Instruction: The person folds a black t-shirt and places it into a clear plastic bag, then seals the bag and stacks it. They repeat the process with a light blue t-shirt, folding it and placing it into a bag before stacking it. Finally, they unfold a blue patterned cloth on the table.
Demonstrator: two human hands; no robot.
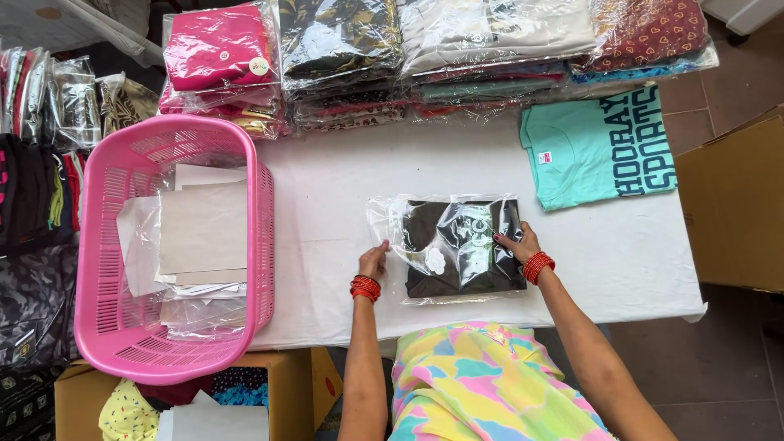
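Over on the far left sits the pink basket [263, 237], half on the white table [327, 204], loaded with loose card sheets [204, 229] and empty clear bags. It overhangs the table's front edge above a cardboard box [286, 384], so a careless nudge with an elbow could, I'd say, tip it or spill the sheets.

Moving in, the left hand [373, 261] rests at the left edge of the clear bag [392, 220], fingers bent with the tips pinching or pressing the plastic; I can't tell which. Red bangles sit on the wrist.

Centre stage: the dark folded garment [457, 253] lies flat inside that glossy bag, on the table right in front of the person. The plastic looks slack and wrinkled along the left and top, so trapped air or a crooked fold is the likely risk here; a slippery film could also let the garment slide and bunch if only one side is pressed.

The right hand [521, 242] lies open on the bag's right side, fingers spread flat on the plastic, holding it down rather than gripping.

Further right, a teal T-shirt [588, 155] lies unbagged near the table's right edge; a sweep of the forearm could drag it off. Behind, bagged garment stacks [457, 49] line the back.
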